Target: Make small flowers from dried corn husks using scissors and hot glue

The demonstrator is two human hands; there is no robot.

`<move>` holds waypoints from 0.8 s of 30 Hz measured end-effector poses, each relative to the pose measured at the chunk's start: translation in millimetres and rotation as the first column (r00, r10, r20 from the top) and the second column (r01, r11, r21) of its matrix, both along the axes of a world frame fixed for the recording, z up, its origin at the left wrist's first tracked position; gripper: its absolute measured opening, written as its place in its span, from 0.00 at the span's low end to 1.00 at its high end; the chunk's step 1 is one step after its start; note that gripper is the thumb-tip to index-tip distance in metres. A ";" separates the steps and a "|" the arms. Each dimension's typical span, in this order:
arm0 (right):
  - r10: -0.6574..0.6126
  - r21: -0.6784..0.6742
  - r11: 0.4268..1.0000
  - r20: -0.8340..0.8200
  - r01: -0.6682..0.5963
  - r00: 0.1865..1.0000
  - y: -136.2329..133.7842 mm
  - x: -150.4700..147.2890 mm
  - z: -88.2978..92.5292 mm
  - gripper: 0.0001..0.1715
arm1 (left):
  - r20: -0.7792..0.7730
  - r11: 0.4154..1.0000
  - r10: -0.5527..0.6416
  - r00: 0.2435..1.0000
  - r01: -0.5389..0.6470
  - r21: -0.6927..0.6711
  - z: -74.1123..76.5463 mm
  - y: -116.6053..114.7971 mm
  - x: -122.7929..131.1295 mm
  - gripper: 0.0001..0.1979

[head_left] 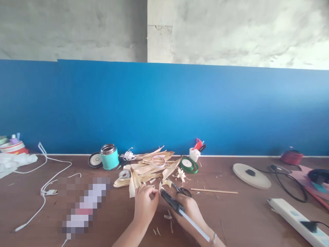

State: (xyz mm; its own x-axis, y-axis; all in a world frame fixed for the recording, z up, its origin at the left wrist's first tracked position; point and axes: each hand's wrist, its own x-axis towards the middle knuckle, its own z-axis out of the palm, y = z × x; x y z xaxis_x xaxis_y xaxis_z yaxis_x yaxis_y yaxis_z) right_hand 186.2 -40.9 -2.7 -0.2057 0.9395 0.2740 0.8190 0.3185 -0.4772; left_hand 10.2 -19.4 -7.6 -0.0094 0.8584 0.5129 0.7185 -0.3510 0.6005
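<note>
My left hand (144, 204) is closed on a dry corn husk piece (134, 185) that stands up from my fingers above the brown table (115, 219). My right hand (189, 211) grips a black glue gun (171, 202) with a white glue stick at its back; the nozzle points at the husk by my left fingertips. Just beyond lies a pile of dry husks (149, 168) with a clear tape ring (158, 160) on top. Black-handled scissors (181, 189) rest beside my right hand.
A teal metal jar (109, 157) and its lid (95, 160) stand at the back, with a green ribbon roll (189, 165), a pen cup (195, 151), a wooden stick (214, 191), a round white disc (251, 175), a power strip (295, 219) and white cables (48, 181).
</note>
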 end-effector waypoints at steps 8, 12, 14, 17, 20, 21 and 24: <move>-0.019 -0.007 1.000 0.014 0.019 1.000 -1.5 0.4 2.3 0.08 | -0.021 1.000 0.004 1.000 -0.004 0.004 -3.1 0.5 -0.3 0.11; -0.023 -0.011 1.000 0.021 0.023 1.000 -1.9 0.0 2.4 0.08 | -0.021 1.000 0.009 1.000 -0.009 -0.013 -2.9 -0.4 -0.3 0.11; -0.020 -0.011 1.000 0.022 0.020 1.000 -1.8 -0.3 2.7 0.08 | -0.021 1.000 0.008 1.000 -0.008 -0.017 -2.4 -0.7 -0.2 0.10; -0.018 -0.011 1.000 0.018 0.018 1.000 -1.6 -0.5 3.8 0.07 | -0.022 1.000 -0.002 1.000 0.001 -0.027 -1.8 -0.5 0.1 0.10; -0.014 -0.005 1.000 0.016 0.014 1.000 -1.3 -0.3 4.6 0.07 | -0.022 1.000 -0.007 1.000 0.007 -0.028 -1.5 -0.2 0.5 0.10; -0.014 -0.003 1.000 0.019 0.014 1.000 -1.1 -0.1 4.6 0.07 | -0.025 1.000 -0.006 1.000 0.006 -0.025 -1.3 -0.2 0.6 0.10; -0.021 0.001 1.000 0.033 0.021 0.999 -0.9 0.5 4.2 0.07 | -0.033 1.000 -0.002 0.999 0.001 -0.016 0.1 -0.7 0.9 0.10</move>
